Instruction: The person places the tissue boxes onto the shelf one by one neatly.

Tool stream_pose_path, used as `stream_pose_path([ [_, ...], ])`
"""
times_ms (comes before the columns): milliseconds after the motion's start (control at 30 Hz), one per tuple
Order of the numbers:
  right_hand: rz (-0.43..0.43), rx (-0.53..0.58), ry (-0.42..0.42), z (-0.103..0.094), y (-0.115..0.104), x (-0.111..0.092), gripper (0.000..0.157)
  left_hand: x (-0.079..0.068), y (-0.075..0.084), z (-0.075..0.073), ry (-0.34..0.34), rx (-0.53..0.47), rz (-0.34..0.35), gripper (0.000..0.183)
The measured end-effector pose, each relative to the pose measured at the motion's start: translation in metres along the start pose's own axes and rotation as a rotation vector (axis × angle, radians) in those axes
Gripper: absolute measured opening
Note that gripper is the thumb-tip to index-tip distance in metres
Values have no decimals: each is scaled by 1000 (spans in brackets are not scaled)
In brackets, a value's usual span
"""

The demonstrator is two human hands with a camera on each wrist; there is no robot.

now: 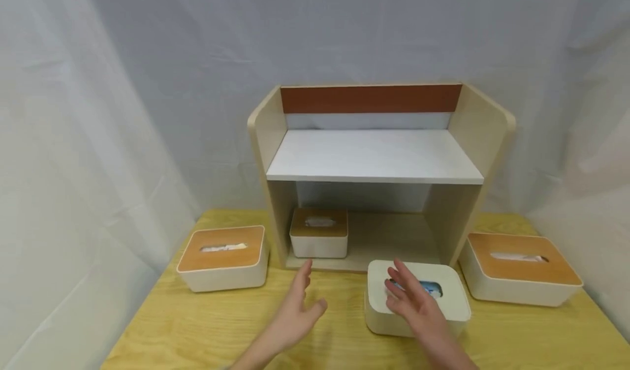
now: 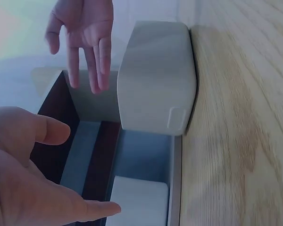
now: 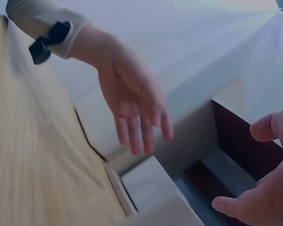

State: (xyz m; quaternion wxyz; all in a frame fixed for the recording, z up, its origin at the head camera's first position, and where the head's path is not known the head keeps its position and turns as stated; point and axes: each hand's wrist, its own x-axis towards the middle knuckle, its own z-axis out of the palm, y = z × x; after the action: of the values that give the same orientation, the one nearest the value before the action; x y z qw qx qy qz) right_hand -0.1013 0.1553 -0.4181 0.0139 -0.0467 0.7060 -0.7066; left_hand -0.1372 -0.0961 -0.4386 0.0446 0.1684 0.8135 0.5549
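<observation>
Both bare hands hang in the air over the front of the table, palms turned towards each other with nothing in them. My right hand (image 1: pixel 418 310) overlaps an all-white tissue box (image 1: pixel 454 293) in the head view, its fingers loosely extended; blue packaging shows in the box's slot. My left hand (image 1: pixel 295 318) is left of that box, thumb spread from the fingers. Beyond it, a tissue box with a wood-coloured lid (image 1: pixel 320 246) stands on the lower left of a two-tier shelf (image 1: pixel 374 154). In the left wrist view the white box (image 2: pixel 155 80) rests on the table beside the hands.
A wood-lidded tissue box (image 1: pixel 223 277) stands left of the shelf and another (image 1: pixel 524 291) stands right of it, both on the yellowish wooden table (image 1: pixel 197 332). Pale curtains (image 1: pixel 369 31) enclose the back and sides. The shelf's side panels (image 1: pixel 487 124) rise above its upper board.
</observation>
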Motion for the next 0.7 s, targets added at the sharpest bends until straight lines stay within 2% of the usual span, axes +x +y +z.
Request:
stream_pose_path([
  [167,-24,-60,9,-34,0,2,68,-1,7,5,-49,-8,17,81],
  [367,30,-174,4,-66,-4,7,72,0,7,12,-89,0,44,81],
  [433,20,-226,10,-74,-3,7,73,0,5,15,-113,6,50,80],
  [533,-19,-334,37,-85,0,7,73,0,3,20,-176,28,26,80],
  [700,-51,-559,99,-99,8,10,75,-2,3,28,-306,77,-54,81],
])
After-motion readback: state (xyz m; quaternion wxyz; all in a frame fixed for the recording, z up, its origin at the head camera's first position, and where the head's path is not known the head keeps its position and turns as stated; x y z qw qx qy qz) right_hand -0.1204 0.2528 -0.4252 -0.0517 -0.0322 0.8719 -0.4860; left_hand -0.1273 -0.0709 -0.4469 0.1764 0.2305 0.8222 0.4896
